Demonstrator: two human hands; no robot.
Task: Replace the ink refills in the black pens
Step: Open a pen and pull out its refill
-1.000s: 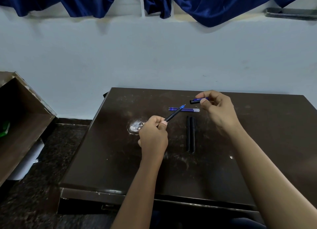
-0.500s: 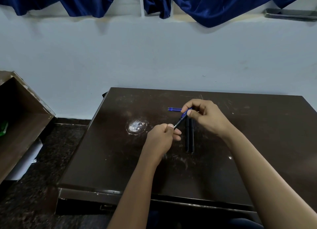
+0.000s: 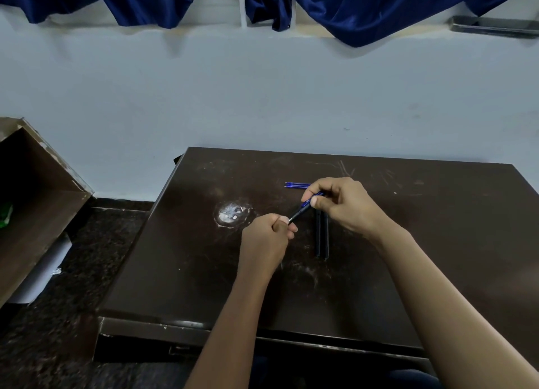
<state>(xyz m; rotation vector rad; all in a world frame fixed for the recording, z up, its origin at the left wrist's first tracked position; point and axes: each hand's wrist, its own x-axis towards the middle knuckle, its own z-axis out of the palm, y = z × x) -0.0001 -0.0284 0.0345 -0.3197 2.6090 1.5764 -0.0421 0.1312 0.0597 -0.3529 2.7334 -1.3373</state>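
Pen (image 3: 299, 212) end in left hand (image 3: 267, 238), barrel between right fingers (image 3: 316, 202)

Right hand (image 3: 341, 205) moved from behind blue refills (image 3: 296, 185) to just in front; its barrel (image 3: 308, 203) now meets the pen (image 3: 296, 215) in left hand (image 3: 267, 238).

Dim, cool, even indoor light through a wide-angle lens.
A faint sheen lies on the dark bench (image 3: 437, 243); the wall (image 3: 262, 97) reads bluish-grey. Straight edges bow toward the corners, and the black pens (image 3: 321, 237) perhaps lose their outlines against the dark top.
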